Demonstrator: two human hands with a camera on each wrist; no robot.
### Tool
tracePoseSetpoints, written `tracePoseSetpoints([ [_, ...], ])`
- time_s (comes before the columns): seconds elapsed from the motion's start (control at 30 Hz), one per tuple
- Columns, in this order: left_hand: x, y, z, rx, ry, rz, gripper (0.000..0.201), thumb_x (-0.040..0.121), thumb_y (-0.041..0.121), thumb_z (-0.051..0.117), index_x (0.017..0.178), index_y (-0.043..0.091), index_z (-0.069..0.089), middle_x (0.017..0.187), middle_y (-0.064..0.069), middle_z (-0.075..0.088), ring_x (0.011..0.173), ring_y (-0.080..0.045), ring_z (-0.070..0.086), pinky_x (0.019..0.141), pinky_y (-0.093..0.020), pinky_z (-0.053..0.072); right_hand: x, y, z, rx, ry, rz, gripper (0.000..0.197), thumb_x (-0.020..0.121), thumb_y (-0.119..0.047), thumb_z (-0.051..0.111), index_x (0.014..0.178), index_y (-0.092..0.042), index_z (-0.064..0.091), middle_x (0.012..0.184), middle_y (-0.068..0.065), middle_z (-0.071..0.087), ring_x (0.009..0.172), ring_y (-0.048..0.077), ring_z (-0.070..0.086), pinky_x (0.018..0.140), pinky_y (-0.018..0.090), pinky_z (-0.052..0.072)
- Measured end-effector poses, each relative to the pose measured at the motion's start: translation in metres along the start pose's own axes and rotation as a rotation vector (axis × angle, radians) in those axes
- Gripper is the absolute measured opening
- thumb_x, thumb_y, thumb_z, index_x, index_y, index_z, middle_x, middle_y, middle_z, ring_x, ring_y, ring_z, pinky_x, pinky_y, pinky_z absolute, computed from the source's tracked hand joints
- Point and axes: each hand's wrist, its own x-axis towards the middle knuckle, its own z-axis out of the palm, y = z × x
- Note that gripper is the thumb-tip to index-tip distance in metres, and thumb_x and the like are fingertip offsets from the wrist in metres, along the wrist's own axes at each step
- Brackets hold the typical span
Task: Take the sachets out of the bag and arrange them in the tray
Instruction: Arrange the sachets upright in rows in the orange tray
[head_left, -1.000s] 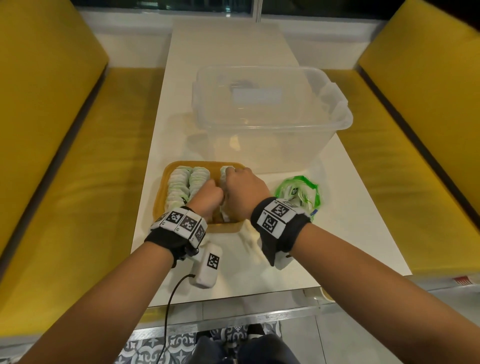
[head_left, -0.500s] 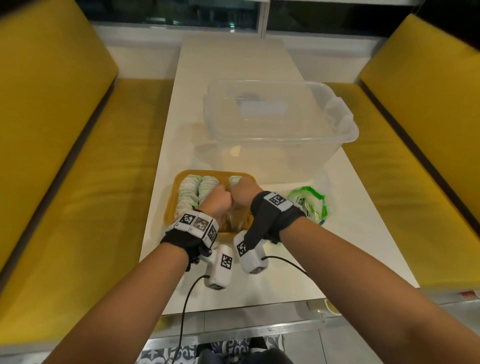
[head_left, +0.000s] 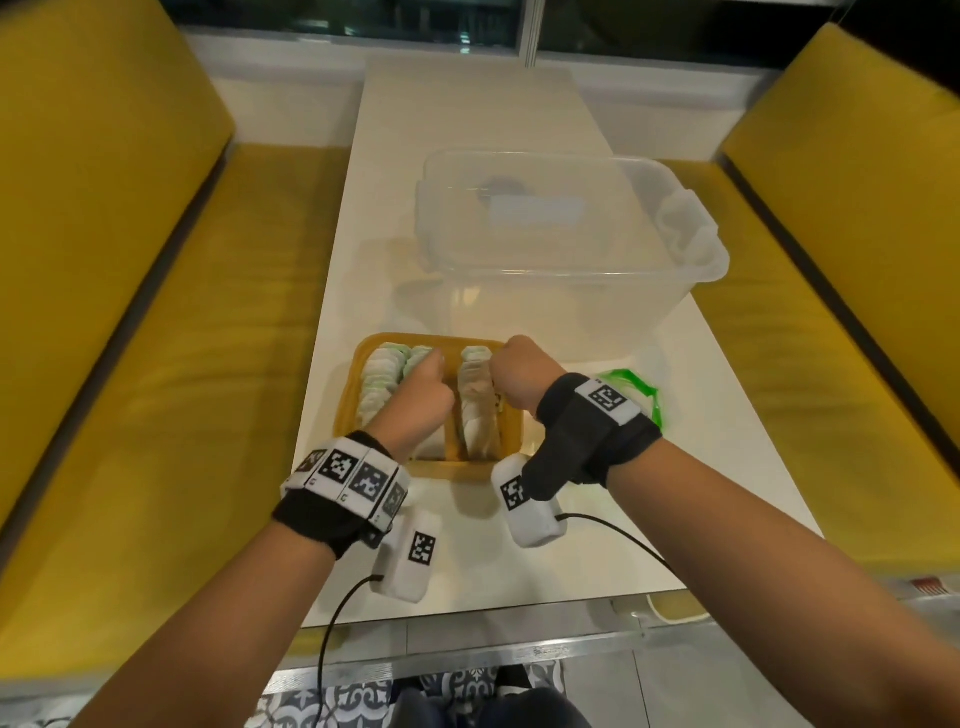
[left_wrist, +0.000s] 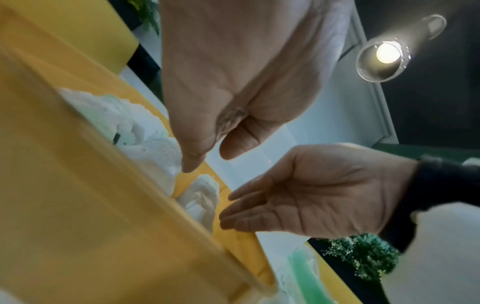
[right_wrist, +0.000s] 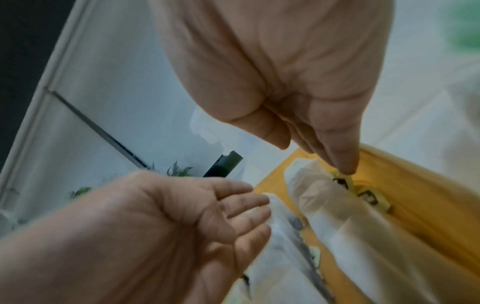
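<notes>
Head: sachets (head_left: 475, 410) lengthwise, away-pointing.

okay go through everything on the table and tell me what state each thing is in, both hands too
tray: on the table, holding rows of sachets.
sachets: packed in rows in the tray.
bag: lying on the table right of the tray, crumpled.
clear tub: upright behind the tray, lid on.
left hand: over the tray, fingers straight against a sachet row, holding nothing.
right hand: over the tray's right side, fingers straight, fingertips on a sachet row.
</notes>
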Motion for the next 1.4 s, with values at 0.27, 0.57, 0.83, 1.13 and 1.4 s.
tracePoseSetpoints([
  [0.27,0.003,-0.009,0.015,0.216,-0.092,-0.053,0.039,0.082,-0.001,0.043,0.12,-0.005,0.051,0.128,-0.029,0.05,0.122,-0.045,0.047,0.105,-0.054,0.039,-0.011,-0.008,0.004,-0.425,-0.103,-0.03,0.035,0.1,-0.009,0.041,0.132,0.002,0.05,0.135,0.018,0.052,0.123,0.031,0.05,0.1,0.031,0.039],
  [0.57,-0.026,0.002,-0.001,0.249,0.019,0.125,0.05,0.089,-0.008,0.038,0.138,0.004,0.039,0.139,-0.012,0.045,0.127,-0.027,0.043,0.094,-0.029,0.04,-0.003,0.006,0.007,-0.024,-0.096,0.048,0.036,0.097,-0.007,0.046,0.131,0.0,0.052,0.132,0.021,0.053,0.1,0.028,0.053,0.093,0.036,0.046],
  [0.83,-0.068,-0.037,-0.039,0.945,-0.113,0.438,0.027,0.093,0.034,0.056,0.119,0.029,0.06,0.114,0.012,0.062,0.107,-0.012,0.058,0.086,-0.029,0.049,-0.01,-0.002,0.005,-0.602,-0.04,-0.123,0.039,0.091,-0.016,0.061,0.127,-0.002,0.052,0.128,0.014,0.055,0.116,0.028,0.055,0.093,0.031,0.046],
  [1.13,-0.068,-0.049,0.006,1.026,0.051,0.534,0.025,0.1,0.029,0.043,0.104,0.028,0.067,0.092,0.003,0.066,0.085,-0.02,0.063,0.062,-0.027,0.038,-0.014,-0.005,0.024,-0.824,-0.141,-0.113,0.05,0.088,-0.017,0.068,0.131,-0.003,0.047,0.127,0.012,0.056,0.116,0.029,0.057,0.09,0.033,0.047],
  [1.4,-0.065,-0.054,0.008,0.991,0.058,0.568,0.028,0.1,0.033,0.04,0.112,0.031,0.066,0.096,0.004,0.067,0.089,-0.02,0.064,0.064,-0.026,0.037,0.002,0.005,0.031,-0.773,-0.07,-0.139,0.043,0.085,-0.013,0.067,0.125,-0.007,0.054,0.121,0.01,0.061,0.107,0.029,0.061,0.077,0.029,0.045],
])
